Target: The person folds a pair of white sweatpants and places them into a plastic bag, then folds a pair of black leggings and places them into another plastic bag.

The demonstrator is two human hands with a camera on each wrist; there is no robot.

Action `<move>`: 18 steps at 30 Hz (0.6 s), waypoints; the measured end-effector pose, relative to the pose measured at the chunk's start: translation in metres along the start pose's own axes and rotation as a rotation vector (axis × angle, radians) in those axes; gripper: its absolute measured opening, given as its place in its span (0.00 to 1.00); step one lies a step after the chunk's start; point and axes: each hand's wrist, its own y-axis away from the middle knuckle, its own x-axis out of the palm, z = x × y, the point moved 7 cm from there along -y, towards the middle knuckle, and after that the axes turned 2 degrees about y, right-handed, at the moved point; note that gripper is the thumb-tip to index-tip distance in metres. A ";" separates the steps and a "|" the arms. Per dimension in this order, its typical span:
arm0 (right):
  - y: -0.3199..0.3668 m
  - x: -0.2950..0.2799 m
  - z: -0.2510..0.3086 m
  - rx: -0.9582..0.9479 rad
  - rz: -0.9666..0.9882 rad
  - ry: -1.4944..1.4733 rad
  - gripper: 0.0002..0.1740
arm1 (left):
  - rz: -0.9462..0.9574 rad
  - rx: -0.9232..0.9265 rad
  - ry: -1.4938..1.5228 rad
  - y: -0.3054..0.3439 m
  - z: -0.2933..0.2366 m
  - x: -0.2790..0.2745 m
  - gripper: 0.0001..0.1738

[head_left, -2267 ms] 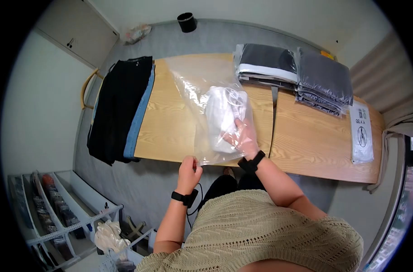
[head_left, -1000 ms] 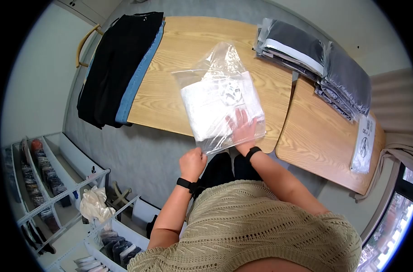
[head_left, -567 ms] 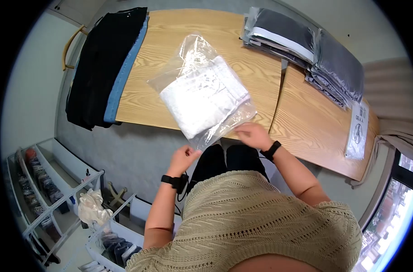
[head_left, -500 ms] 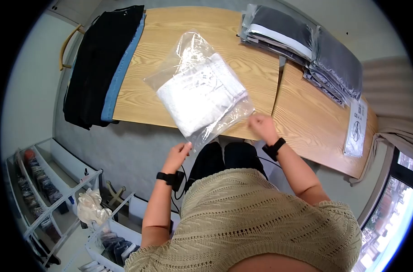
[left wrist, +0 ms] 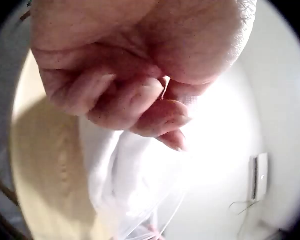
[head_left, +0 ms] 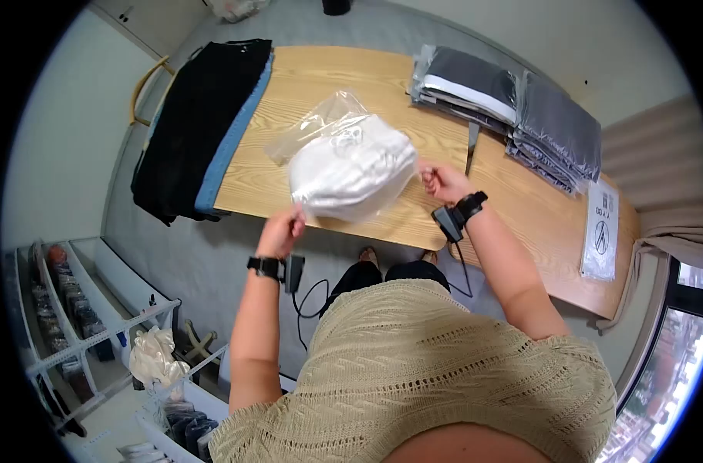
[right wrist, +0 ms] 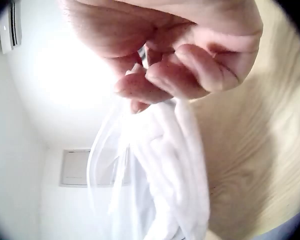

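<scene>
A folded white garment (head_left: pixel 350 171) lies inside a clear plastic bag (head_left: pixel 320 117), which spans between both hands over the wooden table (head_left: pixel 252 182). My left hand (head_left: pixel 280 231) pinches the bag's near left corner, its fingers curled in the left wrist view. At the right corner, my right hand (head_left: pixel 444 181) pinches the plastic between thumb and curled fingers. The right wrist view shows the garment's thick white folds (right wrist: pixel 182 165) hanging just beyond those fingers, beside the loose film.
Black trousers (head_left: pixel 201 123) lie over blue jeans (head_left: pixel 232 150) at the table's left end. Bagged dark garments (head_left: pixel 556 127) are stacked at the back right, near a white printed packet (head_left: pixel 600 231). A divided storage rack (head_left: pixel 97 339) stands at lower left.
My right hand, pressing on the garment earlier, has moved off to the bag's right corner and grips it. The hands have spread apart and moved forward, drawing the bag's near edge taut.
</scene>
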 end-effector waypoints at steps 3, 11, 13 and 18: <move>0.029 0.055 0.068 -0.108 -0.023 -0.055 0.12 | 0.172 -0.034 0.249 -0.023 -0.063 -0.008 0.14; 0.209 0.155 0.191 -0.642 0.328 -0.202 0.12 | 0.503 0.310 0.393 0.116 -0.240 0.092 0.18; 0.207 0.151 0.196 -0.629 0.326 -0.203 0.12 | 0.512 0.324 0.370 0.115 -0.246 0.099 0.15; 0.222 0.138 0.200 -0.637 0.238 -0.166 0.11 | 0.578 0.197 0.463 0.100 -0.258 0.110 0.14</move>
